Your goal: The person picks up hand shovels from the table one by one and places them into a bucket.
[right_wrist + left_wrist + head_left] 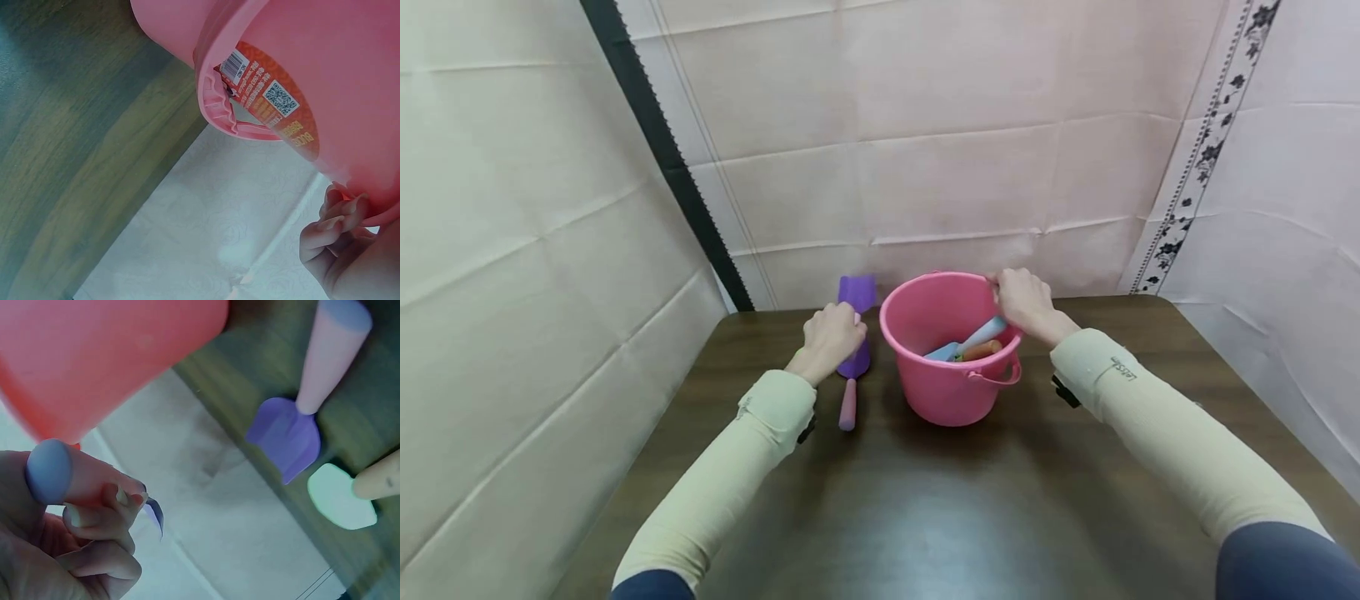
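Observation:
My left hand [831, 340] grips the pink handle [94, 474] of a small toy shovel, just left of the bucket. Its purple blade [857, 292] points toward the back wall. Below that hand, a second purple shovel [855, 364] with a pink handle lies on the table. The pink bucket [942, 398] stands upright, and my right hand [1026, 302] pinches the far right of its rim. Inside the bucket are a light blue handled tool [983, 333] and a brown handle [982, 350]; their lower ends are partly hidden.
In the left wrist view, a pale green blade with a tan handle [340, 497] lies beside the shovel on the dark wooden table [895, 508]. The bucket's pink handle [1000, 379] hangs at its front right. White cloth [955, 183] walls the back and sides.

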Tool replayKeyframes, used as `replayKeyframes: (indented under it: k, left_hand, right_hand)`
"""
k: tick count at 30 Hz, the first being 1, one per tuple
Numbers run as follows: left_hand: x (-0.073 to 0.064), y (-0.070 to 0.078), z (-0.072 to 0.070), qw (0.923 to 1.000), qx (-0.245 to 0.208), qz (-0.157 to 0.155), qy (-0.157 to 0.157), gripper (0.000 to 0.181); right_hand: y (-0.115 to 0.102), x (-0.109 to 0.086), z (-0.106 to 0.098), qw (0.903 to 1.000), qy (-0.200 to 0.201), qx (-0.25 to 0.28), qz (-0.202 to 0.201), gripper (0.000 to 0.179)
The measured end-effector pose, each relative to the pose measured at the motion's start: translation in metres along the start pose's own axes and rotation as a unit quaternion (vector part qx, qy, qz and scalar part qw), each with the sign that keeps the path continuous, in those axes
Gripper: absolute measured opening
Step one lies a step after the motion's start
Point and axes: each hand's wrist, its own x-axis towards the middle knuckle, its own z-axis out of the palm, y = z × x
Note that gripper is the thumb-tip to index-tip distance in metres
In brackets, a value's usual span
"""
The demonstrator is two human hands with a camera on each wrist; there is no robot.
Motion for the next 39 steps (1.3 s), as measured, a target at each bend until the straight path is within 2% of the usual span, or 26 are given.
replayKeyframes:
  k: [2, 9, 19, 27, 31, 39]
  left_hand:
    - [0.001, 0.005, -0.005, 0.9999, -0.005, 0.010, -0.003, 0.030]
    - [0.002, 0.012, -0.022, 1.0000, -0.002, 0.009, 0.002, 0.029]
    - [0.002, 0.025, -0.042, 0.9996, -0.009, 0.025, -0.014, 0.031]
    - [0.001, 0.039, -0.047, 0.9990, -0.004, 0.036, -0.024, 0.031]
    - [-0.001, 0.048, -0.046, 0.9987, 0.013, 0.044, -0.023, 0.031]
    - [-0.003, 0.067, -0.045, 0.9956, 0.038, 0.079, -0.034, 0.034]
  right_hand:
    - [0.004, -0.003, -0.002, 1.0000, 0.002, -0.001, 0.005, 0.028]
    - [0.005, -0.003, -0.002, 1.0000, 0.001, 0.003, -0.009, 0.025]
    - [0.004, -0.003, -0.001, 1.0000, 0.008, 0.004, -0.003, 0.027]
    - [0.005, -0.002, -0.001, 1.0000, 0.004, 0.003, -0.003, 0.024]
    - [0.005, -0.002, 0.001, 1.0000, -0.003, 0.004, 0.002, 0.024]
    - [0.006, -0.001, 0.001, 1.0000, -0.001, 0.000, 0.007, 0.024]
